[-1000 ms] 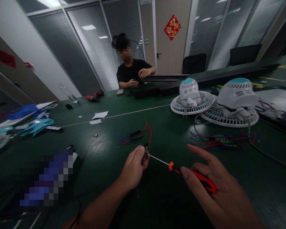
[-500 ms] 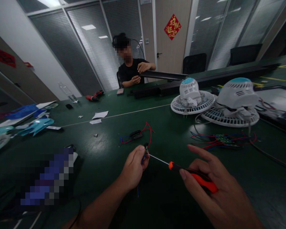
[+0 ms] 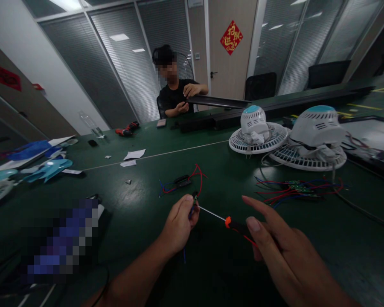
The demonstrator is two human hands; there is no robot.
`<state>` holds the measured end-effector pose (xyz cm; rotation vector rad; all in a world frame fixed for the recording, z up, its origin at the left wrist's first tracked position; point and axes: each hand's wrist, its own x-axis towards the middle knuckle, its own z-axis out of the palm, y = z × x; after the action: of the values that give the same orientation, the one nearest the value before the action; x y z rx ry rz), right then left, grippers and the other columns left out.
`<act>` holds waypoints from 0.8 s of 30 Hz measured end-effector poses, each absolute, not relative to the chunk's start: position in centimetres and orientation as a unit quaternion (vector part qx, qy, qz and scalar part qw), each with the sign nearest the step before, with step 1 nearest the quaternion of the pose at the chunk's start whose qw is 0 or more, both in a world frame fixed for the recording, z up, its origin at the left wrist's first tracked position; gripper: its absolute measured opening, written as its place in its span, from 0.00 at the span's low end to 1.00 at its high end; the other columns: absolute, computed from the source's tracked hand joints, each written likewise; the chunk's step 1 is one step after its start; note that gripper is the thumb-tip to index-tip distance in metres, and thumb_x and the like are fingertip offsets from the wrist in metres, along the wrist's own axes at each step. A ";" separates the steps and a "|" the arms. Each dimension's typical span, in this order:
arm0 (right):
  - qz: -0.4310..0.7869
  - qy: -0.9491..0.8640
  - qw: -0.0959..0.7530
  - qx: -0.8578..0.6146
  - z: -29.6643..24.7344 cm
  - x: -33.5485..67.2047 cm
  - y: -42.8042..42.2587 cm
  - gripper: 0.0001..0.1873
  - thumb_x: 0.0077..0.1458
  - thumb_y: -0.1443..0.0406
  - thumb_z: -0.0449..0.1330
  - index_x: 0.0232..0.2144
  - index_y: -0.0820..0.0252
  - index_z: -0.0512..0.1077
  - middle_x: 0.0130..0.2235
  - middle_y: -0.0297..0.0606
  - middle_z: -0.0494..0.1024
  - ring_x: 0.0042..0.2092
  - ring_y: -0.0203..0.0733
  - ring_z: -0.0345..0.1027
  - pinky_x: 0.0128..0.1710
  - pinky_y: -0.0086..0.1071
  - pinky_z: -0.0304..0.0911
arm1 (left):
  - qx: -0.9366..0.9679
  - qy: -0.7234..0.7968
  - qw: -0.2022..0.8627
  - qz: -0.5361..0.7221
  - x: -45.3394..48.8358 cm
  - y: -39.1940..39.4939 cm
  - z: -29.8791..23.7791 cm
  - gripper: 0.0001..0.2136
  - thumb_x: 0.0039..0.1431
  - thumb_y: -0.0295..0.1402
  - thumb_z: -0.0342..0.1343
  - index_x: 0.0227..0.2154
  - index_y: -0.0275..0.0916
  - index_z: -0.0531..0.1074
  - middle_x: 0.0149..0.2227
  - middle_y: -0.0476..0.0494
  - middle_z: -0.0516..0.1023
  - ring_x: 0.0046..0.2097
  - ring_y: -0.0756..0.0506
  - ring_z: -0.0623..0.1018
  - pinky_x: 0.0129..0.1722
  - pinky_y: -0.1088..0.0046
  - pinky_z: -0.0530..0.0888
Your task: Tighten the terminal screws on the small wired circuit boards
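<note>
My left hand (image 3: 176, 226) is closed in a pinch on a small green circuit board (image 3: 195, 198). A red wire rises from the board's far end, and a blue wire hangs below the hand. The thin shaft of a screwdriver (image 3: 229, 222), black and orange at the handle, points left with its tip at the board. My right hand (image 3: 288, 251) holds the handle between thumb and fingers, its index finger stretched out; the handle's rear end is hidden. Just beyond the left hand lies a dark module with red and blue wires (image 3: 183, 182).
Several wired circuit boards (image 3: 299, 187) lie at right, before two white fan heads (image 3: 320, 128). Paper scraps (image 3: 134, 154), a red power drill (image 3: 127, 129) and a plastic bottle (image 3: 91, 124) are farther off. Across the table, a person (image 3: 176, 91) holds a long black strip.
My right thumb and fingers have shifted along the screwdriver handle, covering its orange rear part. The shaft stays at the board, and my left hand has hardly moved.
</note>
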<state>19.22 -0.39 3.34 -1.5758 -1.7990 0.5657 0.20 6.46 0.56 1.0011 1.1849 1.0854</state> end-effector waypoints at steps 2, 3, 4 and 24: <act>0.217 -0.693 0.348 -0.594 3.3 19.2 -0.4 0.21 0.60 0.58 0.43 0.53 0.56 0.58 0.17 0.25 0.69 0.17 0.33 0.65 0.15 0.27 0.56 | 0.428 0.509 0.582 0.468 0.2 6.5 0.5 0.15 0.52 0.44 0.50 0.23 0.36 0.66 0.18 0.54 0.61 0.18 0.55 0.59 0.17 0.80 0.57; 0.217 -0.695 0.355 -0.587 3.3 19.2 -0.5 0.21 0.60 0.58 0.44 0.53 0.58 0.58 0.17 0.25 0.69 0.17 0.33 0.64 0.15 0.26 0.56 | 0.427 0.511 0.579 0.470 0.2 6.5 0.5 0.15 0.52 0.44 0.51 0.23 0.36 0.67 0.18 0.54 0.62 0.19 0.55 0.60 0.17 0.80 0.57; 0.218 -0.697 0.361 -0.580 3.3 19.1 -0.5 0.21 0.59 0.59 0.45 0.53 0.59 0.57 0.18 0.26 0.69 0.17 0.33 0.64 0.16 0.26 0.57 | 0.426 0.514 0.576 0.472 0.2 6.5 0.5 0.15 0.51 0.44 0.51 0.23 0.36 0.67 0.19 0.53 0.63 0.19 0.55 0.61 0.17 0.80 0.58; 0.171 -0.706 0.373 -0.578 3.6 18.9 -0.2 0.23 0.57 0.58 0.49 0.53 0.60 0.55 0.26 0.36 0.75 0.24 0.41 0.71 0.22 0.34 0.65 | 0.455 0.513 0.584 0.436 0.2 6.3 0.9 0.14 0.54 0.44 0.47 0.23 0.38 0.65 0.16 0.57 0.58 0.17 0.55 0.56 0.15 0.80 0.53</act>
<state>18.90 -0.15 3.59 -1.4800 -1.8091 0.4379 0.15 6.33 0.87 1.0614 1.1967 1.0164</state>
